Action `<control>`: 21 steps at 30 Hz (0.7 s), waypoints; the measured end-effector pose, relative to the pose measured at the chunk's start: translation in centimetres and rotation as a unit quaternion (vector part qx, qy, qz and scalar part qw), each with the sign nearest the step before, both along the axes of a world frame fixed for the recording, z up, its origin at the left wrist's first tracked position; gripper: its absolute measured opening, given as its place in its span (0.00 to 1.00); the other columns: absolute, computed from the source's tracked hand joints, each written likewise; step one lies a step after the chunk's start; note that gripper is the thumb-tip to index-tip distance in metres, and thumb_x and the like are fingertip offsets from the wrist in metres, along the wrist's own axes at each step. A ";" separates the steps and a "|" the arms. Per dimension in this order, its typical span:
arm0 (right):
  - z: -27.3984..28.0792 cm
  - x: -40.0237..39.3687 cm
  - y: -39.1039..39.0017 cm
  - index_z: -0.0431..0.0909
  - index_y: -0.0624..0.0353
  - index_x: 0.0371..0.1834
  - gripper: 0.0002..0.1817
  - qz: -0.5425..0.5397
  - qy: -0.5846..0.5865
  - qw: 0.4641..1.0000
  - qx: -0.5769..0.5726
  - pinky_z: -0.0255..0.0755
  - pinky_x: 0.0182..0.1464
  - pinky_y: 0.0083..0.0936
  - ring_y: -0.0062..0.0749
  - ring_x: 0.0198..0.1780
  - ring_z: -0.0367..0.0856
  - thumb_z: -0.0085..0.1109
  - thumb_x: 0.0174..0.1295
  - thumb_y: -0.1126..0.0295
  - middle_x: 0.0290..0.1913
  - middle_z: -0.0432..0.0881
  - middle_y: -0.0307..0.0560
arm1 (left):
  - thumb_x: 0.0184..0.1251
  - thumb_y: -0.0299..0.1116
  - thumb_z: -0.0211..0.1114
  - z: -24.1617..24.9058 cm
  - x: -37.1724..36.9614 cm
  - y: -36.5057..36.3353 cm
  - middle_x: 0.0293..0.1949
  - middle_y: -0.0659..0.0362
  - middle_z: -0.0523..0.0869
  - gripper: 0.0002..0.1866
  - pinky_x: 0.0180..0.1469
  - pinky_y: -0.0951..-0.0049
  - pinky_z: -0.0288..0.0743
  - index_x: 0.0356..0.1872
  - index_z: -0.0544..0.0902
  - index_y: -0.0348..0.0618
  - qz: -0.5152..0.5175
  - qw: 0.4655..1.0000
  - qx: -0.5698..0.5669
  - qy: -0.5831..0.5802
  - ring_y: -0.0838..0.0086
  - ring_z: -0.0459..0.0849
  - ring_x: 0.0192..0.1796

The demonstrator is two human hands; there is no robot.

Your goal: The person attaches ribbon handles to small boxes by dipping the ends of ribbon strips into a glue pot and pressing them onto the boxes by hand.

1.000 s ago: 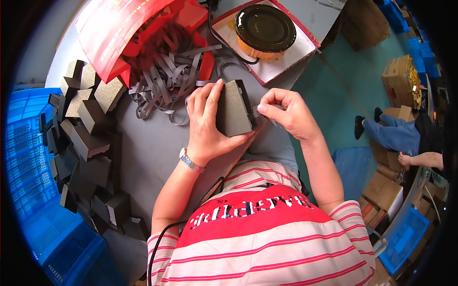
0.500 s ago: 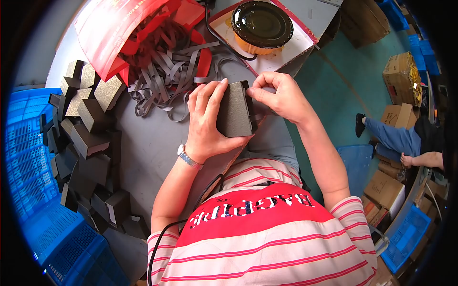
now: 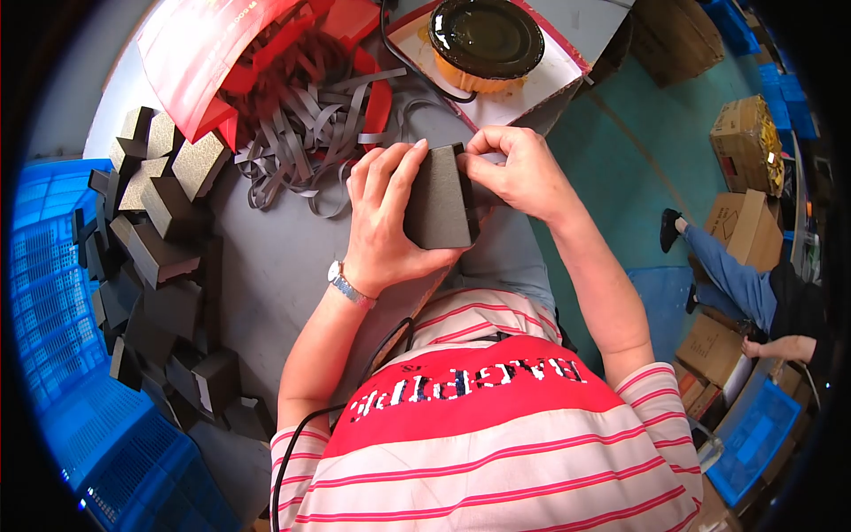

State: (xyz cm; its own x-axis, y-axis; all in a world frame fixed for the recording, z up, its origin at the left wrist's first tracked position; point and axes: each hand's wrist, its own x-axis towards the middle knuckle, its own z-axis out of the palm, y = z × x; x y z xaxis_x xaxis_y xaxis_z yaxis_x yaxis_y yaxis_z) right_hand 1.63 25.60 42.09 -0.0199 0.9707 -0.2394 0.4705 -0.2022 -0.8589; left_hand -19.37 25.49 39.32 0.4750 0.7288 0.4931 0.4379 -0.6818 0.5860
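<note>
My left hand [image 3: 377, 222] is wrapped round a small dark grey box [image 3: 439, 199], fingers along its far left side and thumb along its near edge. My right hand [image 3: 527, 177] is closed in a pinch at the box's far right edge. Whatever lies between its fingertips is hidden. Beneath that hand, something dark and strip-like shows beside the box. Grey ribbons [image 3: 306, 146] lie tangled on the table beyond my left hand, spilling from a red plastic bag [image 3: 199, 66]. More dark boxes [image 3: 173, 310] are heaped at the left.
Blue plastic crates [image 3: 53, 301] stand along the left edge. A round pot [image 3: 487, 44] with a glossy dark top sits on a white, red-edged tray [image 3: 532, 97] at the back. Across the floor at right, another person [image 3: 736, 275] is beside cardboard boxes [image 3: 749, 146].
The box has turned slightly in my left hand, and my right hand has shifted a little up and inward at its edge. The other person at right has changed posture.
</note>
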 end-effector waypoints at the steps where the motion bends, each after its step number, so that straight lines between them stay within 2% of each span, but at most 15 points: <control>1: -0.2 0.0 -0.1 0.82 0.66 0.34 0.09 0.003 0.001 1.000 -0.004 0.74 0.37 0.21 0.14 0.34 0.77 0.66 0.62 0.69 0.29 0.83 0.37 | 0.29 0.45 0.81 0.0 0.0 -0.1 0.61 0.49 0.74 0.55 0.69 0.48 0.60 0.68 0.72 0.40 -0.002 1.000 0.001 0.001 0.49 0.69 0.64; 3: -1.0 0.1 -0.1 0.84 0.65 0.34 0.14 -0.008 -0.012 0.997 0.070 0.78 0.39 0.30 0.34 0.32 0.87 0.65 0.55 0.63 0.28 0.86 0.55 | 0.28 0.47 0.83 -0.1 0.1 0.0 0.61 0.47 0.75 0.56 0.69 0.49 0.62 0.67 0.72 0.37 -0.004 1.000 0.018 0.009 0.49 0.72 0.63; 4: -1.4 0.0 -0.1 0.84 0.65 0.35 0.13 -0.013 -0.005 0.998 0.058 0.78 0.38 0.30 0.35 0.31 0.87 0.64 0.55 0.64 0.29 0.85 0.56 | 0.28 0.45 0.81 -0.2 0.0 0.0 0.61 0.49 0.74 0.54 0.68 0.49 0.60 0.68 0.72 0.41 -0.014 1.000 -0.002 0.000 0.49 0.69 0.64; 5: -1.9 -0.1 -0.1 0.84 0.65 0.36 0.13 -0.015 -0.008 0.998 0.053 0.78 0.37 0.30 0.35 0.30 0.87 0.64 0.55 0.65 0.30 0.85 0.57 | 0.27 0.46 0.81 -0.3 0.0 0.0 0.61 0.49 0.74 0.54 0.69 0.49 0.60 0.68 0.73 0.42 -0.007 1.000 -0.012 0.003 0.49 0.69 0.65; 6: -2.9 0.0 -0.1 0.83 0.65 0.36 0.12 -0.010 0.010 0.995 0.095 0.77 0.35 0.28 0.29 0.29 0.85 0.63 0.57 0.66 0.27 0.85 0.54 | 0.27 0.47 0.81 -0.5 0.0 0.2 0.62 0.50 0.74 0.55 0.69 0.49 0.60 0.68 0.72 0.42 -0.010 1.000 -0.010 -0.011 0.49 0.69 0.65; 7: -2.4 0.0 -0.3 0.83 0.65 0.37 0.10 -0.006 0.020 0.997 0.072 0.76 0.34 0.25 0.20 0.29 0.81 0.62 0.59 0.67 0.25 0.83 0.48 | 0.28 0.48 0.82 -0.5 -0.2 0.3 0.61 0.48 0.76 0.55 0.68 0.51 0.64 0.67 0.73 0.39 -0.007 1.000 -0.008 0.000 0.50 0.72 0.63; 9: -3.2 0.1 -0.7 0.82 0.66 0.39 0.09 0.011 0.087 0.990 0.106 0.73 0.38 0.19 0.13 0.35 0.76 0.60 0.68 0.70 0.33 0.84 0.36 | 0.28 0.51 0.83 -0.7 -0.5 0.4 0.62 0.49 0.76 0.55 0.68 0.53 0.65 0.67 0.73 0.42 -0.013 1.000 -0.004 -0.017 0.51 0.73 0.63; 10: -3.0 0.1 -1.1 0.82 0.66 0.41 0.10 -0.005 0.142 0.989 0.041 0.71 0.37 0.15 0.12 0.34 0.74 0.59 0.71 0.68 0.34 0.81 0.32 | 0.36 0.45 0.82 -0.6 -0.7 0.2 0.62 0.49 0.77 0.48 0.68 0.54 0.65 0.66 0.75 0.43 -0.017 0.999 -0.024 -0.031 0.52 0.73 0.62; 11: -3.5 0.5 -1.3 0.82 0.64 0.42 0.11 0.002 0.141 0.989 0.035 0.65 0.32 0.13 0.10 0.31 0.70 0.59 0.73 0.66 0.32 0.79 0.31 | 0.30 0.52 0.82 -1.6 -0.8 0.0 0.61 0.51 0.77 0.52 0.64 0.51 0.66 0.65 0.75 0.45 0.000 0.999 0.012 -0.046 0.52 0.71 0.63; 13: -2.4 0.7 -1.9 0.82 0.63 0.45 0.14 -0.013 0.152 0.986 -0.059 0.60 0.30 0.13 0.08 0.29 0.67 0.60 0.74 0.61 0.31 0.79 0.32 | 0.32 0.54 0.81 -1.8 -1.2 -0.3 0.61 0.51 0.77 0.52 0.65 0.51 0.66 0.66 0.74 0.45 0.015 0.999 0.000 -0.040 0.52 0.70 0.65; 17: -2.4 1.0 -2.4 0.83 0.62 0.52 0.17 0.004 0.202 0.979 -0.009 0.68 0.35 0.15 0.13 0.31 0.72 0.60 0.73 0.58 0.32 0.80 0.35 | 0.36 0.56 0.81 -2.0 -2.5 -1.6 0.63 0.52 0.76 0.51 0.68 0.50 0.65 0.66 0.75 0.46 0.055 0.997 0.019 -0.040 0.50 0.68 0.68; 18: -1.9 0.4 -2.8 0.82 0.62 0.54 0.18 -0.007 0.059 0.996 0.060 0.71 0.39 0.18 0.17 0.34 0.75 0.60 0.73 0.58 0.36 0.83 0.37 | 0.37 0.57 0.80 -1.8 -2.8 -2.0 0.64 0.52 0.76 0.49 0.69 0.50 0.64 0.66 0.75 0.47 0.083 0.995 0.037 -0.029 0.50 0.68 0.68; 19: -1.4 0.0 -3.3 0.82 0.62 0.56 0.19 -0.020 -0.085 0.988 0.129 0.75 0.43 0.22 0.21 0.38 0.79 0.60 0.73 0.58 0.40 0.85 0.39 | 0.45 0.50 0.79 -1.0 -3.8 -2.9 0.64 0.53 0.75 0.41 0.69 0.51 0.65 0.63 0.77 0.49 0.086 0.996 0.029 -0.021 0.51 0.67 0.69; 20: -1.1 -0.2 -3.9 0.82 0.60 0.57 0.18 0.013 -0.162 0.956 0.243 0.75 0.53 0.28 0.29 0.47 0.82 0.64 0.70 0.61 0.50 0.86 0.43 | 0.46 0.42 0.78 -0.7 -5.1 -3.8 0.63 0.52 0.76 0.38 0.68 0.52 0.65 0.63 0.77 0.47 0.076 0.996 0.042 -0.003 0.52 0.70 0.66; 21: -0.8 -0.1 -4.4 0.82 0.60 0.56 0.17 0.027 -0.214 0.924 0.316 0.74 0.55 0.30 0.32 0.50 0.82 0.66 0.67 0.64 0.52 0.86 0.44 | 0.47 0.34 0.77 -0.3 -6.5 -4.7 0.62 0.51 0.77 0.37 0.67 0.54 0.66 0.63 0.78 0.46 0.065 0.996 0.053 0.016 0.53 0.73 0.63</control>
State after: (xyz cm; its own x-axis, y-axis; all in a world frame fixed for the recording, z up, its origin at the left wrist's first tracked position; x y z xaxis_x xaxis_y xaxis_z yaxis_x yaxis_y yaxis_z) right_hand 1.56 21.17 41.29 -0.1082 0.9193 0.3785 0.7888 0.3111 -0.5301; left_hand -25.87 20.78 39.06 0.3967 0.7292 0.5576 0.5433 -0.6762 0.4976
